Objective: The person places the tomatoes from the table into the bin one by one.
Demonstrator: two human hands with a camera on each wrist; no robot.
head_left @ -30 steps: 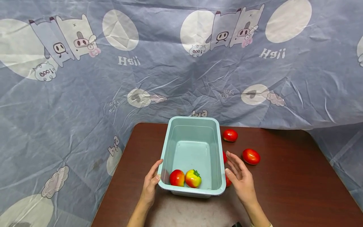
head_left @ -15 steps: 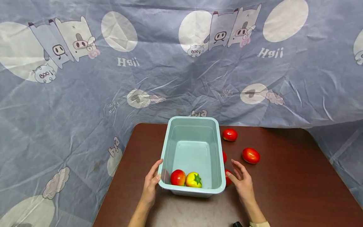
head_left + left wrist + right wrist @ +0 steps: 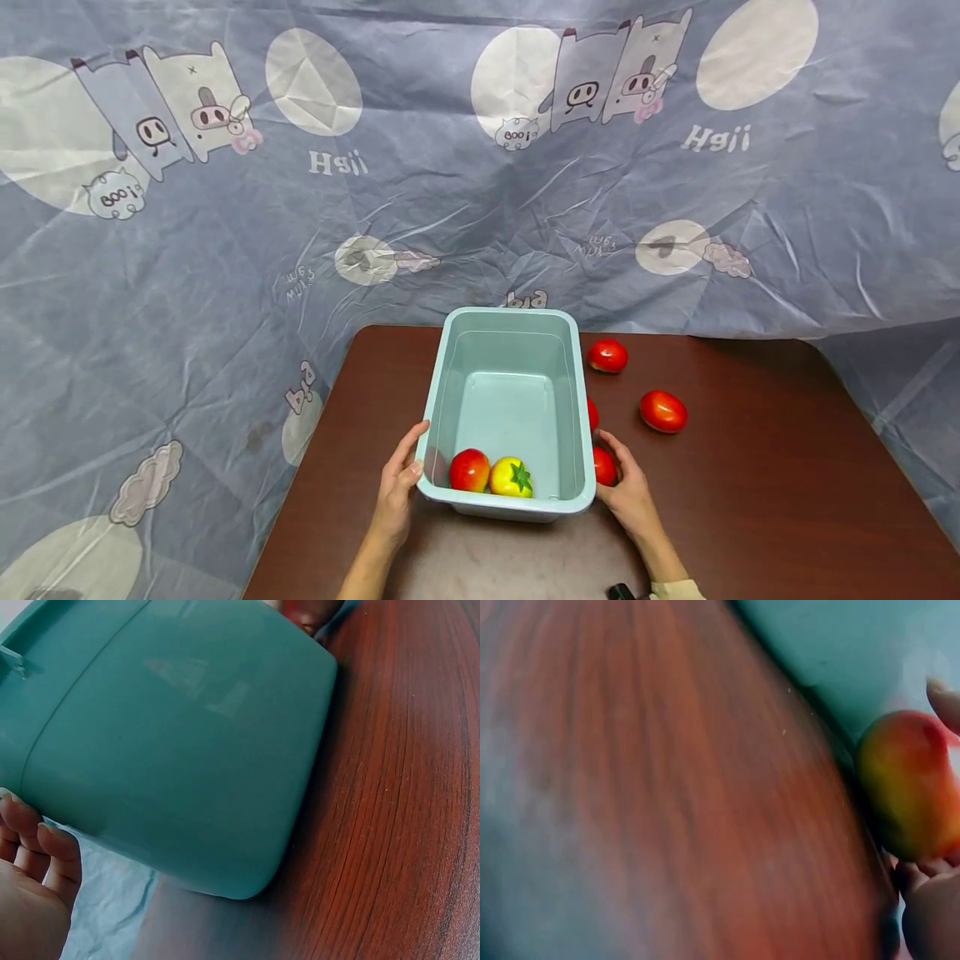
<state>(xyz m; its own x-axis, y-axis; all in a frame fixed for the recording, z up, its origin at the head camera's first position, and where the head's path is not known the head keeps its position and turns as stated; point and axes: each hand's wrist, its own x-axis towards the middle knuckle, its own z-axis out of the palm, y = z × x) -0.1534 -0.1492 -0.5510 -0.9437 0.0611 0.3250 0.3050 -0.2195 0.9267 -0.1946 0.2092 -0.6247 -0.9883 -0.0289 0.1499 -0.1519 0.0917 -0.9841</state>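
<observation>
A pale green plastic bin (image 3: 555, 350) stands on the table, with two red-and-yellow tomatoes (image 3: 469, 472) at its near end; one shows a green star-shaped calyx. My left hand (image 3: 393, 496) holds the bin's left rim near the front corner. In the left wrist view its fingertips (image 3: 56, 840) meet the outer wall. Beside the bin's right wall, my right hand (image 3: 633, 496) grips a tomato (image 3: 603, 467). The right wrist view shows this tomato (image 3: 904, 780) red above and yellow-green below, between thumb and fingers, close against the bin.
Another red tomato (image 3: 592, 414) is partly hidden by the bin's right wall. Farther back lie two more tomatoes, one by the far right corner (image 3: 608, 356) and one to the right (image 3: 663, 412). A printed grey-blue cloth (image 3: 480, 208) hangs behind the brown table (image 3: 780, 467).
My right hand drew back slightly, then came in and took hold of the tomato beside the bin. The tomato in the bin with the calyx rolled so its calyx faces up. My left hand stayed put.
</observation>
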